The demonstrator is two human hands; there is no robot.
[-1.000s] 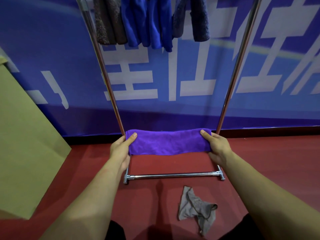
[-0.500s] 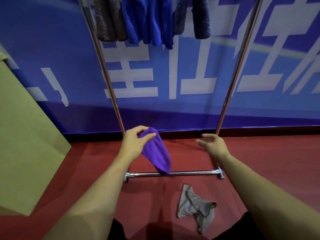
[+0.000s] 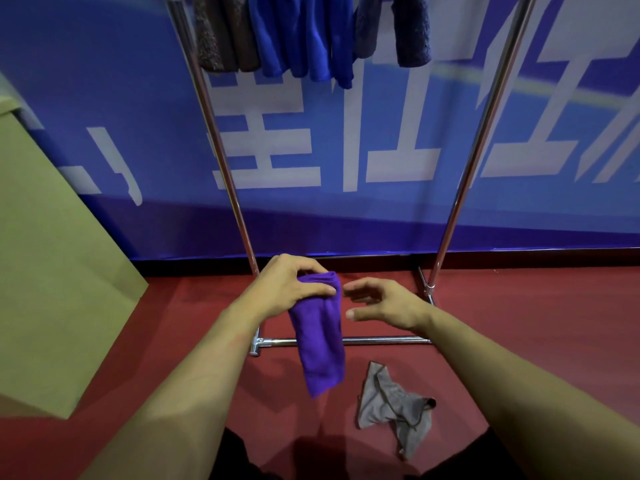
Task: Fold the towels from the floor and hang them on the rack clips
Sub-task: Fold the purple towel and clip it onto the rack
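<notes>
A left hand (image 3: 284, 289) grasps the top of a folded purple microfibre towel (image 3: 320, 336); the right hand (image 3: 384, 304), fingers loosely spread, hovers just beside it.

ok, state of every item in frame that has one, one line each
purple towel: folded, hanging from the left hand, off the floor
left hand: grips the purple towel's top end
right hand: open, beside the towel, holding nothing
grey towel: crumpled on the floor, unfolded
blue towel: hanging on the rack
dark towels: hanging on the rack either side of the blue one
rack: standing upright on the floor
</notes>
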